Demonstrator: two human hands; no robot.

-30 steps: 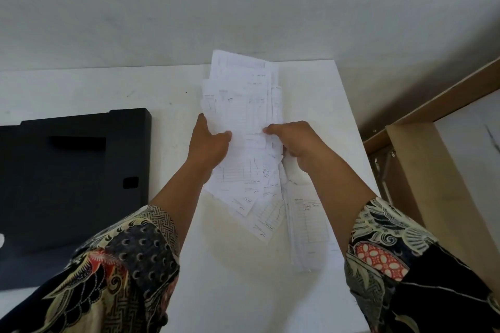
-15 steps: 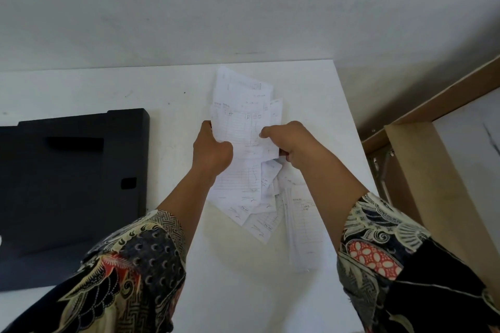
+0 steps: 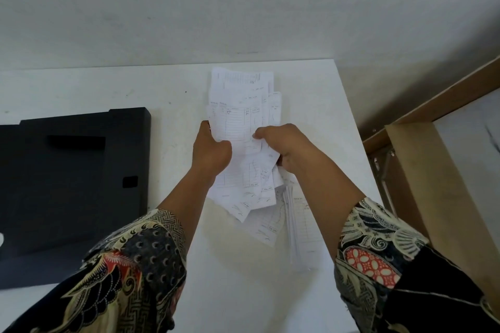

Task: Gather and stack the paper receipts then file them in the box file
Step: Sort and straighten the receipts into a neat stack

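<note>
A loose bundle of white paper receipts is held up over the white table, its sheets fanned unevenly at top and bottom. My left hand grips its left edge. My right hand grips its right side, fingers curled round the sheets. More receipts lie flat on the table under my right forearm. The black box file lies flat on the table to the left, apart from both hands.
The white table ends at a right edge close to my right arm. Beyond it stands a brown wooden board and frame. A grey-white wall rises behind the table.
Both hands have shuffled the bundle: its lower sheets have drawn up and the stack has become narrower and more even. The bundle sits slightly lower and farther from the camera than a second ago.
</note>
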